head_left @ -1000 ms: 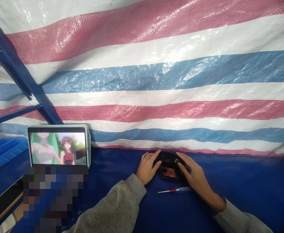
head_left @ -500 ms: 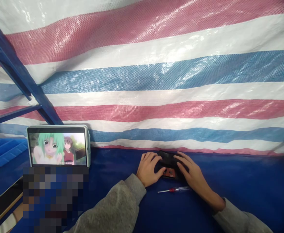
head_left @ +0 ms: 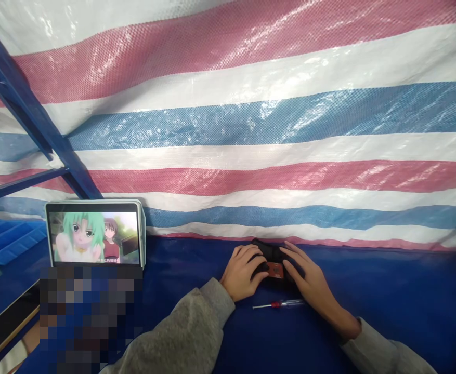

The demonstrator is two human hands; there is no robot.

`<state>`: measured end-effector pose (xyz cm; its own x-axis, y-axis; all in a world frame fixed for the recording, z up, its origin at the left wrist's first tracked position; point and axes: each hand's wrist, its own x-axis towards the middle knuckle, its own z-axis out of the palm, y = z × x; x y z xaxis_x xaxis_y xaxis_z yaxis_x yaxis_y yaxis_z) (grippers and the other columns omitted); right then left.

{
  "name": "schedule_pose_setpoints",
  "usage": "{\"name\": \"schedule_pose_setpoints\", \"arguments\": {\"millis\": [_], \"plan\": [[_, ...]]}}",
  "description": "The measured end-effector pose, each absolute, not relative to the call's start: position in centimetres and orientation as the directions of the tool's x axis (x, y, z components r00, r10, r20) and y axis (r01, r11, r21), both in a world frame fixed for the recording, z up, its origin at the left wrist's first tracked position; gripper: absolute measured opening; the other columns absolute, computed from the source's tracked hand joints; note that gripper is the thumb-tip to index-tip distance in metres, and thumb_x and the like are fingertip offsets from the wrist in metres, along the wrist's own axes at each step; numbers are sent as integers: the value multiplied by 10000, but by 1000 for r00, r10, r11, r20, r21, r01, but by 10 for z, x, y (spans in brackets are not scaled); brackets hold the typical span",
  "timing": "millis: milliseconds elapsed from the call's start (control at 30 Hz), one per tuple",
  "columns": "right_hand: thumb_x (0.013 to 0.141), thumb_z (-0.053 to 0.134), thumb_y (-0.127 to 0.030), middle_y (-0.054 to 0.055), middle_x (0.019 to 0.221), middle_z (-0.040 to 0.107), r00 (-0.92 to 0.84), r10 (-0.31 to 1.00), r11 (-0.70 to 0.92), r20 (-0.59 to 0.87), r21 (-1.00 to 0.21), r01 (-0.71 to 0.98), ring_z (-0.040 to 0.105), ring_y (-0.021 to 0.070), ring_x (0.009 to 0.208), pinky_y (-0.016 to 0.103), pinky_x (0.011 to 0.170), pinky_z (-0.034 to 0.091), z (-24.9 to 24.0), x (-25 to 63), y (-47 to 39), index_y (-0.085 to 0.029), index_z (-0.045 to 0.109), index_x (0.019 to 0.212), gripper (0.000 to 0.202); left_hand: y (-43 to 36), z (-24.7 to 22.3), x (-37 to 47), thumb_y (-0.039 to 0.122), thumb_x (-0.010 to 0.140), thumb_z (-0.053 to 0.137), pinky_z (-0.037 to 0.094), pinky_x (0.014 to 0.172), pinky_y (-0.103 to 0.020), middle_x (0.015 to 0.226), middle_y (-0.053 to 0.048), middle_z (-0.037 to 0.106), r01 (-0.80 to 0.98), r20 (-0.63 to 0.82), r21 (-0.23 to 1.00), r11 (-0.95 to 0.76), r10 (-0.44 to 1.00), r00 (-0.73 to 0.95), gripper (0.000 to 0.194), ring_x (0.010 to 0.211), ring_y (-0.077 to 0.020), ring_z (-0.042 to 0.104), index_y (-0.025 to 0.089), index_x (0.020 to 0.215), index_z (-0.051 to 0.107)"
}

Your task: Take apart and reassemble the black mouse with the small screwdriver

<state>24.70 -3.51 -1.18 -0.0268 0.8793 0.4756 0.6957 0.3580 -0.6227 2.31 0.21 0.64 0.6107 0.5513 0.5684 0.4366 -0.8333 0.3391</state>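
Observation:
A black device [head_left: 270,252] with a reddish-brown circuit board [head_left: 275,270] showing lies on the blue table near its back edge. My left hand [head_left: 244,271] grips its left side, fingers curled over the top and thumb by the board. On the right side, my right hand [head_left: 306,270] holds the casing with its fingers reaching over it. Both hands cover parts of the device. Just in front of it lies a screwdriver [head_left: 277,304] with a clear and red handle, its tip pointing left.
A tablet [head_left: 95,234] playing a cartoon stands at the left. Behind it are blue trays [head_left: 11,241] and a blue metal frame [head_left: 36,114]. Another person's arm [head_left: 30,340] and a phone [head_left: 11,322] are at lower left. Striped sheeting [head_left: 251,179] hangs behind the table [head_left: 387,291].
The circuit board has shifted slightly up and to the right, and my left fingers and thumb have moved a little right with it. The screwdriver lies where it was.

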Motion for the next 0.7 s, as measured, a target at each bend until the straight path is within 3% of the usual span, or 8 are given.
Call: {"name": "schedule_pose_setpoints", "arguments": {"millis": [167, 367, 700], "plan": [[899, 543, -340, 95, 1399, 495, -91, 819, 458, 567, -550, 698, 484, 253, 1273, 459, 1072, 408, -9, 245, -40, -244, 522, 1327, 439, 6, 15, 36, 300, 951, 505, 411, 981, -417, 1121, -94, 642, 439, 637, 309, -843, 527, 563, 269, 1127, -238, 554, 174, 1182, 558], [877, 583, -323, 97, 1214, 610, -90, 730, 519, 677, -464, 718, 589, 245, 1115, 419, 975, 494, -6, 239, -39, -239, 588, 1260, 392, 5, 17, 40, 305, 973, 466, 432, 953, -401, 1129, -103, 645, 421, 696, 246, -873, 461, 551, 291, 1091, -220, 579, 170, 1214, 558], [871, 583, -405, 84, 1017, 669, 5, 763, 453, 646, -541, 708, 646, 229, 912, 377, 833, 542, -1, 234, -43, -235, 615, 1195, 367, 1, 9, 35, 262, 986, 441, 431, 972, -377, 1282, -101, 574, 381, 691, 255, -889, 443, 571, 363, 1173, -205, 544, 219, 1346, 466]]}}
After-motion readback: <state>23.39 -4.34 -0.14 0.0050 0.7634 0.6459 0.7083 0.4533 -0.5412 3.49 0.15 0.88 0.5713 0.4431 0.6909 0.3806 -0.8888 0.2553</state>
